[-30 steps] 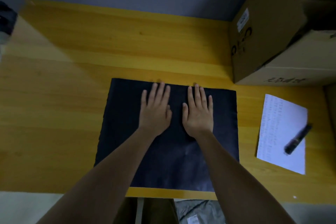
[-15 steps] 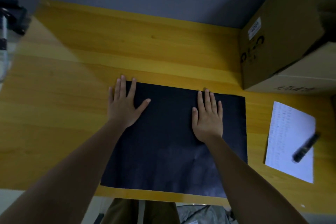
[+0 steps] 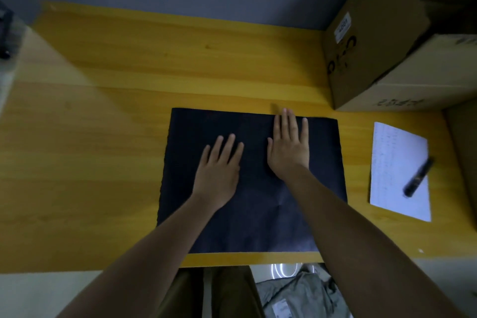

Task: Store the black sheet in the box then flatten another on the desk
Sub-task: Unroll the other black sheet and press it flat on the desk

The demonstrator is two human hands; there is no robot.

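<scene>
A black sheet (image 3: 260, 219) lies flat on the yellow wooden desk (image 3: 103, 137), its near edge close to the desk's front edge. Both palms press down on it. My left hand (image 3: 219, 173) rests flat on the sheet's middle left, fingers slightly spread. Beside it, my right hand (image 3: 289, 150) lies flat with its fingertips at the sheet's far edge. Neither hand holds anything. A brown cardboard box (image 3: 374, 41) stands at the desk's back right corner.
A white paper (image 3: 395, 160) with a black marker (image 3: 418, 178) on it lies to the right of the sheet. A second carton (image 3: 423, 85) leans against the brown box. Grey packaging (image 3: 304, 294) sits on the floor below the desk's front edge.
My left hand slid from the sheet's far left corner back to the middle left. My right hand moved slightly up to the far edge. The sheet stayed in place.
</scene>
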